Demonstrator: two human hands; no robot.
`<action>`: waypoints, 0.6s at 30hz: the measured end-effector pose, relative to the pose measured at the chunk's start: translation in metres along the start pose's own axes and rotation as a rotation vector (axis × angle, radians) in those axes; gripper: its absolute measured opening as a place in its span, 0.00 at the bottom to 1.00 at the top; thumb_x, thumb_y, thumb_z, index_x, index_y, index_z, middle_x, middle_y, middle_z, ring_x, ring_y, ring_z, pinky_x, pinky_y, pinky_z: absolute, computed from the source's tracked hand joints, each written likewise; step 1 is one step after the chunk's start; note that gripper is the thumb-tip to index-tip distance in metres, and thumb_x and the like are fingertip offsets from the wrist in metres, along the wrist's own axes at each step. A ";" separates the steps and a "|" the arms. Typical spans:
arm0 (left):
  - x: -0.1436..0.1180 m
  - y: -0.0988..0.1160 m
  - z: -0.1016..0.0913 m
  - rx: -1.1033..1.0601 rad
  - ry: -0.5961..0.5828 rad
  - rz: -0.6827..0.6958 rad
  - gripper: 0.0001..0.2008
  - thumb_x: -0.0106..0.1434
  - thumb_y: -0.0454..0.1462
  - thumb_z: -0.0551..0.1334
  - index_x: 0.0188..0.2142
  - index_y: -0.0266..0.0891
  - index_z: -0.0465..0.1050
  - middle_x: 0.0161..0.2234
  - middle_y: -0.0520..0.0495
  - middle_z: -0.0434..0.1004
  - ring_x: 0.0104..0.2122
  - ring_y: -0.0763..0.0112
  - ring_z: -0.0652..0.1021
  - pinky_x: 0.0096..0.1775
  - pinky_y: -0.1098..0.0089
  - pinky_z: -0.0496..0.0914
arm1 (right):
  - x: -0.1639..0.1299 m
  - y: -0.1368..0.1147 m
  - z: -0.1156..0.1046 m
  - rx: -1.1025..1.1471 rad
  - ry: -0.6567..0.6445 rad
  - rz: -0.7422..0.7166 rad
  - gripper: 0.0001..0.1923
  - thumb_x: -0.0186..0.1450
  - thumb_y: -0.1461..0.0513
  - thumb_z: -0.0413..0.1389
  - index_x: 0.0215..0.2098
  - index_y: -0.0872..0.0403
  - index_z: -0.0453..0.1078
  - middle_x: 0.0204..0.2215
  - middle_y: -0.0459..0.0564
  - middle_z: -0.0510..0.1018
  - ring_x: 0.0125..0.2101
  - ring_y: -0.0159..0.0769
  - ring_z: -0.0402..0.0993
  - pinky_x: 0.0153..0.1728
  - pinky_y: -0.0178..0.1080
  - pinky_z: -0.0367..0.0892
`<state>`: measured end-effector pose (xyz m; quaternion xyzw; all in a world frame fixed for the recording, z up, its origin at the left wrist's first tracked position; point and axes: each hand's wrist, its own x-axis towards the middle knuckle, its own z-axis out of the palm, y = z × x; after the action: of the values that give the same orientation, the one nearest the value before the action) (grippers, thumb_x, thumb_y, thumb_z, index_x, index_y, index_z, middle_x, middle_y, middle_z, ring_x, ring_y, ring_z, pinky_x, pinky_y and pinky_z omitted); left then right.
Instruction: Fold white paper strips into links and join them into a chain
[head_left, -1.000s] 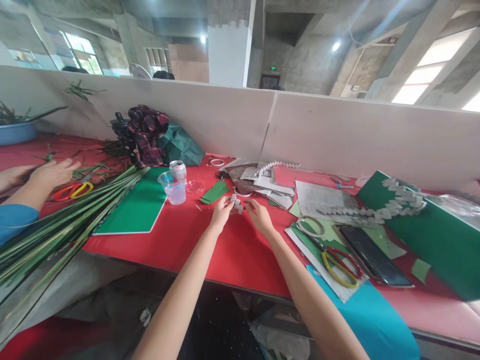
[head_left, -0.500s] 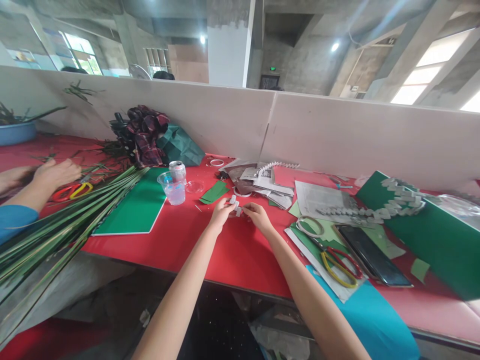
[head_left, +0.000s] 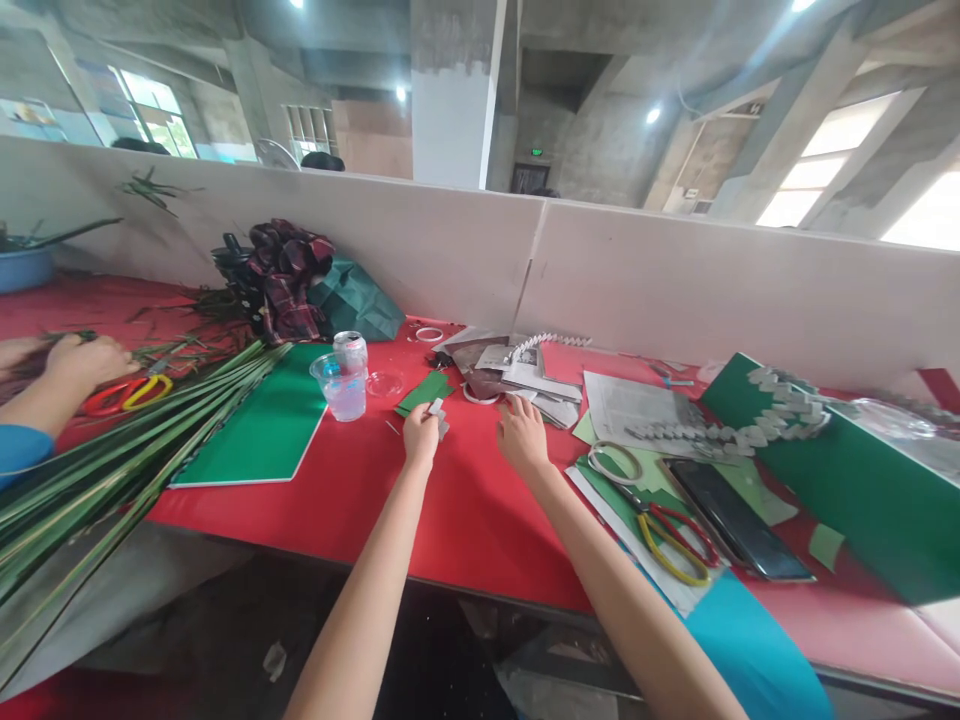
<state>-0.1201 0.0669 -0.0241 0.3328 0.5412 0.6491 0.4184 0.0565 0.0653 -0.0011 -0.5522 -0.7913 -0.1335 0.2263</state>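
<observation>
My left hand [head_left: 421, 436] is closed on a small folded paper piece [head_left: 436, 408], grey and white, over the red tabletop [head_left: 457, 520]. Its lower folds are partly hidden by my fingers. My right hand [head_left: 523, 436] holds nothing; its fingers are spread just in front of a pile of grey printed paper [head_left: 534, 375]. A zigzag folded paper chain [head_left: 544, 342] rests on that pile. Dark green paper strips [head_left: 424, 392] lie just beyond my left hand. A roll of tape [head_left: 480, 396] shows between my hands, at the edge of the pile.
Scissors [head_left: 675, 540], a white ring [head_left: 615, 462] and a phone [head_left: 735, 515] lie at right, before a green folder [head_left: 855, 490] with another paper chain [head_left: 787, 410]. A plastic cup [head_left: 341, 390], can [head_left: 351, 355] and long green leaves [head_left: 150, 430] are left, beside a co-worker's hands [head_left: 82, 365].
My right hand has let go of the folded paper piece and opened, moving slightly away from my left hand. The left hand keeps the piece and has shifted slightly left. The camera view has tilted slightly.
</observation>
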 end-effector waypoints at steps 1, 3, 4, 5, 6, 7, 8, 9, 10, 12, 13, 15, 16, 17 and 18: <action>0.002 0.001 -0.002 -0.005 0.015 -0.007 0.13 0.54 0.32 0.62 0.40 0.34 0.71 0.26 0.50 0.74 0.21 0.76 0.74 0.22 0.77 0.67 | 0.009 -0.001 0.003 -0.027 -0.030 -0.019 0.18 0.63 0.66 0.47 0.51 0.59 0.67 0.58 0.60 0.62 0.58 0.47 0.53 0.55 0.46 0.52; 0.003 0.004 -0.006 -0.036 0.004 -0.037 0.18 0.53 0.30 0.62 0.45 0.34 0.70 0.30 0.48 0.76 0.23 0.75 0.75 0.25 0.76 0.69 | 0.032 0.001 0.009 -0.053 -0.090 -0.045 0.19 0.64 0.66 0.46 0.51 0.59 0.67 0.61 0.60 0.59 0.60 0.47 0.50 0.55 0.46 0.51; 0.002 0.007 -0.007 -0.047 -0.014 -0.049 0.20 0.53 0.29 0.63 0.48 0.35 0.68 0.31 0.47 0.77 0.24 0.74 0.76 0.26 0.75 0.70 | 0.045 0.003 0.013 -0.050 -0.110 -0.066 0.19 0.64 0.66 0.45 0.52 0.58 0.67 0.62 0.59 0.57 0.60 0.47 0.50 0.55 0.46 0.51; 0.001 0.009 -0.008 -0.054 -0.030 -0.058 0.23 0.54 0.29 0.63 0.50 0.35 0.67 0.33 0.46 0.78 0.25 0.73 0.77 0.27 0.74 0.71 | 0.058 0.006 0.017 -0.042 -0.120 -0.074 0.20 0.65 0.66 0.44 0.53 0.57 0.67 0.63 0.57 0.55 0.60 0.46 0.50 0.55 0.46 0.50; 0.000 0.010 -0.009 -0.056 -0.038 -0.062 0.24 0.54 0.29 0.63 0.51 0.35 0.66 0.33 0.45 0.78 0.26 0.73 0.77 0.28 0.74 0.72 | 0.071 0.010 0.020 -0.031 -0.146 -0.068 0.20 0.64 0.66 0.44 0.53 0.56 0.67 0.64 0.55 0.54 0.60 0.46 0.51 0.55 0.45 0.51; -0.001 0.012 -0.010 -0.050 -0.039 -0.061 0.24 0.54 0.28 0.63 0.52 0.35 0.65 0.34 0.44 0.78 0.27 0.72 0.78 0.29 0.73 0.72 | 0.082 0.014 0.024 -0.023 -0.184 -0.042 0.20 0.64 0.66 0.45 0.52 0.55 0.68 0.64 0.53 0.52 0.60 0.46 0.50 0.54 0.45 0.52; -0.002 0.012 -0.010 -0.037 -0.033 -0.056 0.24 0.54 0.28 0.64 0.51 0.35 0.65 0.34 0.43 0.78 0.28 0.72 0.78 0.30 0.73 0.72 | 0.091 0.017 0.029 -0.022 -0.223 -0.004 0.20 0.63 0.66 0.45 0.52 0.55 0.69 0.65 0.52 0.52 0.60 0.47 0.49 0.54 0.45 0.52; -0.002 0.012 -0.010 -0.021 -0.026 -0.052 0.24 0.54 0.28 0.64 0.51 0.35 0.65 0.34 0.43 0.78 0.28 0.71 0.78 0.31 0.73 0.73 | 0.099 0.020 0.033 -0.025 -0.262 0.040 0.20 0.63 0.66 0.46 0.51 0.54 0.70 0.64 0.52 0.53 0.60 0.47 0.48 0.54 0.45 0.52; -0.001 0.011 -0.010 -0.009 -0.019 -0.054 0.24 0.54 0.28 0.64 0.51 0.34 0.65 0.34 0.43 0.78 0.29 0.71 0.79 0.31 0.73 0.73 | 0.105 0.023 0.038 -0.023 -0.281 0.055 0.20 0.62 0.65 0.46 0.50 0.54 0.70 0.63 0.53 0.56 0.60 0.48 0.49 0.54 0.45 0.52; 0.001 0.008 -0.010 0.016 -0.005 -0.073 0.27 0.54 0.28 0.64 0.53 0.34 0.62 0.33 0.43 0.79 0.28 0.71 0.79 0.31 0.72 0.73 | 0.114 0.026 0.046 -0.017 -0.294 0.074 0.21 0.63 0.65 0.46 0.51 0.55 0.69 0.61 0.56 0.60 0.58 0.47 0.53 0.53 0.45 0.52; 0.002 0.006 -0.010 0.037 0.000 -0.083 0.29 0.53 0.28 0.63 0.55 0.35 0.59 0.32 0.44 0.79 0.27 0.71 0.79 0.31 0.71 0.73 | 0.116 0.026 0.050 -0.014 -0.294 0.081 0.21 0.63 0.65 0.45 0.52 0.56 0.69 0.59 0.57 0.61 0.57 0.48 0.54 0.53 0.45 0.52; 0.005 0.001 -0.010 0.115 0.000 -0.075 0.32 0.52 0.28 0.63 0.57 0.36 0.56 0.31 0.46 0.79 0.26 0.70 0.79 0.31 0.70 0.74 | 0.121 0.026 0.057 -0.004 -0.292 0.102 0.21 0.63 0.65 0.45 0.51 0.58 0.69 0.57 0.60 0.63 0.56 0.49 0.54 0.52 0.46 0.51; 0.006 -0.001 -0.010 0.167 0.000 -0.060 0.33 0.52 0.28 0.63 0.57 0.37 0.56 0.30 0.47 0.79 0.27 0.69 0.79 0.32 0.70 0.74 | 0.124 0.026 0.060 0.003 -0.290 0.113 0.20 0.64 0.65 0.44 0.50 0.58 0.70 0.56 0.61 0.64 0.56 0.49 0.54 0.52 0.47 0.51; 0.007 -0.002 -0.010 0.217 -0.003 -0.040 0.32 0.51 0.28 0.63 0.56 0.38 0.56 0.30 0.48 0.79 0.28 0.68 0.80 0.33 0.70 0.74 | 0.126 0.025 0.063 0.012 -0.289 0.124 0.20 0.64 0.64 0.44 0.49 0.59 0.71 0.55 0.62 0.65 0.56 0.50 0.54 0.53 0.47 0.50; 0.007 -0.004 -0.010 0.256 -0.003 -0.021 0.32 0.51 0.28 0.63 0.56 0.38 0.57 0.30 0.48 0.79 0.29 0.68 0.80 0.33 0.70 0.73 | 0.128 0.025 0.065 0.024 -0.287 0.134 0.19 0.64 0.64 0.44 0.48 0.60 0.71 0.55 0.63 0.66 0.56 0.51 0.54 0.53 0.48 0.49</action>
<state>-0.1312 0.0695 -0.0301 0.3789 0.6225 0.5697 0.3801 0.0291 0.2082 0.0068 -0.6145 -0.7783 -0.0284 0.1261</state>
